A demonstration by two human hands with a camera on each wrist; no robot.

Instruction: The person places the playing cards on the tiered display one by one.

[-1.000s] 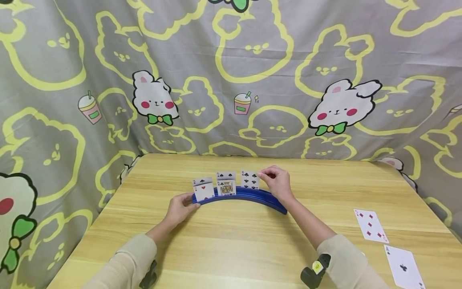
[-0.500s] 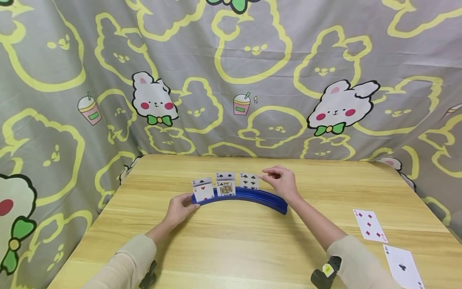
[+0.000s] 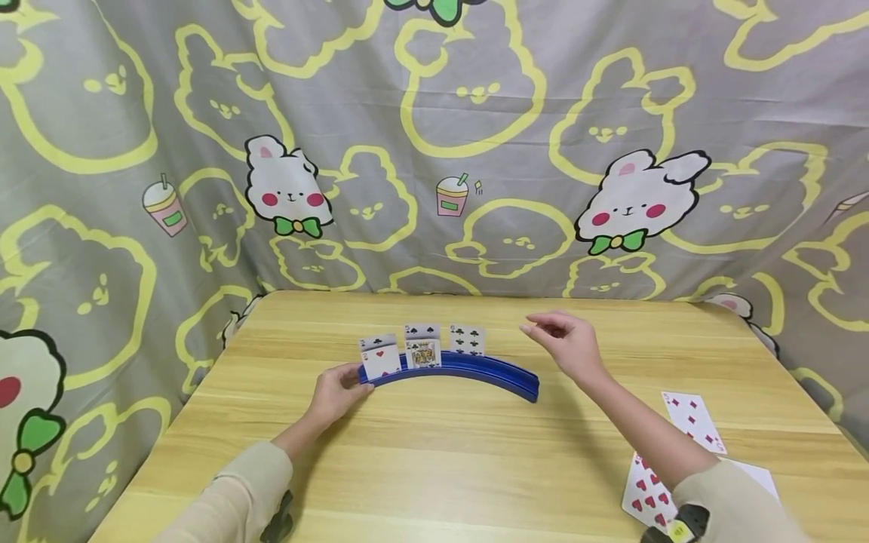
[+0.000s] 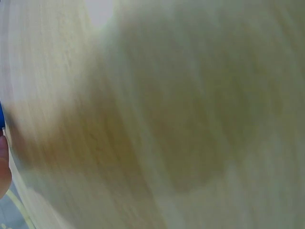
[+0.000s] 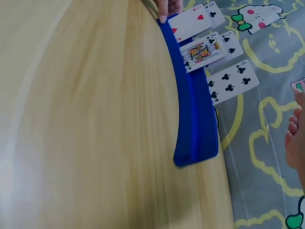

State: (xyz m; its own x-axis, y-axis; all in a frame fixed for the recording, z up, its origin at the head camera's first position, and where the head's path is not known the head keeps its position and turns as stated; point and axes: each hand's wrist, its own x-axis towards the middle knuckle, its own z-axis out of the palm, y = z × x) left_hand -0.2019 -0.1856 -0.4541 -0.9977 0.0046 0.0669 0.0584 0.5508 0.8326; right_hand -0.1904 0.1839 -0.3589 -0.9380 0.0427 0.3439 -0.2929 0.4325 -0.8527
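Note:
A curved blue card holder (image 3: 475,367) stands on the table. My left hand (image 3: 338,394) grips its left end, thumb at the front. In the left wrist view only a fingertip (image 4: 5,174) shows at the edge. Left to right, the holder carries a hearts card (image 3: 381,362) before a clubs card (image 3: 378,342), a king of clubs (image 3: 424,354) before a five of spades (image 5: 231,47), and a six of clubs (image 3: 467,340). Above the table, right of the holder, my right hand (image 3: 569,343) hangs with loosely bent fingers, holding nothing.
At the right lie a five of diamonds (image 3: 694,421), a card with several hearts (image 3: 645,494) and a white card (image 3: 758,477), partly hidden by my right forearm and sleeve. A patterned grey curtain (image 3: 502,249) hangs behind the wooden table (image 3: 434,452).
My right hand has left the six of clubs and moved right. The card with several hearts has come into view beside my sleeve. My left hand stays on the holder.

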